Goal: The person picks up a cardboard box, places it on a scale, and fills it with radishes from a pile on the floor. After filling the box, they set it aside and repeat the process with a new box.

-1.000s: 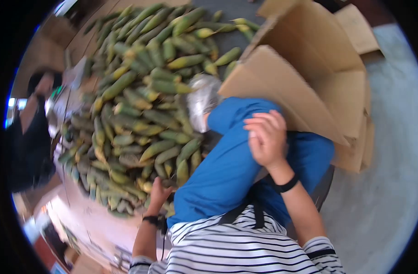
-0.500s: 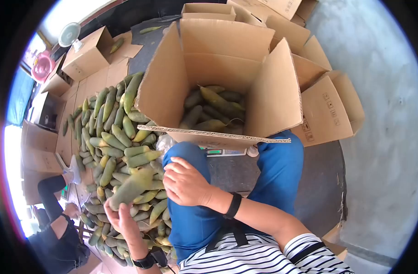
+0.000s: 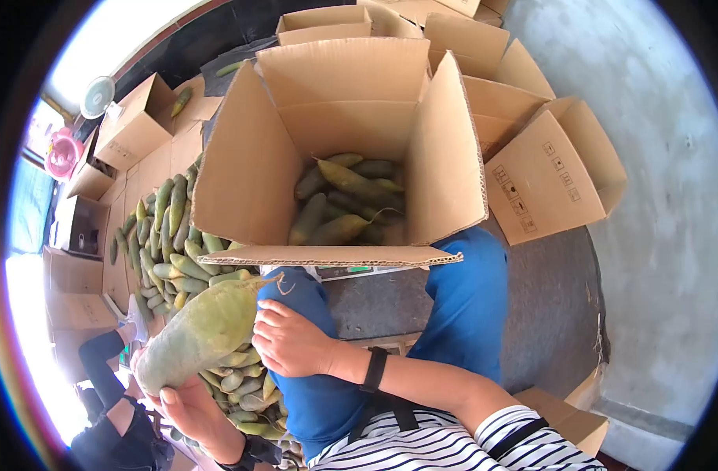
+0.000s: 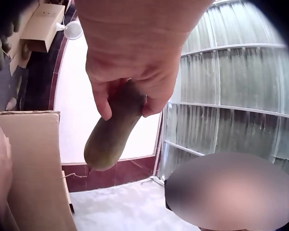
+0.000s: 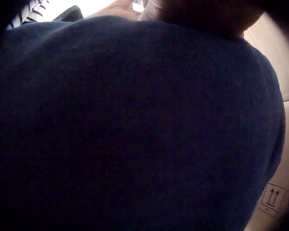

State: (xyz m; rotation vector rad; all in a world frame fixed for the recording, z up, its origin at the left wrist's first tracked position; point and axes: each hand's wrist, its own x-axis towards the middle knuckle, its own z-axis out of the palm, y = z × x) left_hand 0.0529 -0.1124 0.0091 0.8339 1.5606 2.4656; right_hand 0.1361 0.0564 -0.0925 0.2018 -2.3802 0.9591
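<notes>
A large green radish-like vegetable (image 3: 206,326) is gripped at its thick end by my left hand (image 3: 190,412), its rooty tip pointing toward the box. In the left wrist view the fingers of my left hand (image 4: 130,62) curl round one end of the vegetable (image 4: 111,137). My right hand (image 3: 292,339) rests on the blue-trousered knee, holding nothing. The right wrist view shows mostly blue cloth, with part of a hand (image 5: 197,14) at its top. In front of the knees stands an open cardboard box (image 3: 339,125) with several green vegetables (image 3: 359,184) at its bottom.
A heap of green vegetables (image 3: 171,212) lies at the left. More cardboard boxes (image 3: 543,177) stand right of and behind the open box. Another person (image 3: 112,424) sits at the lower left. A scale's edge shows beneath the box.
The view has swung from the heap to the open box. My left hand, first down at the heap, has picked up a vegetable and raised it. My right hand has stayed by the knee.
</notes>
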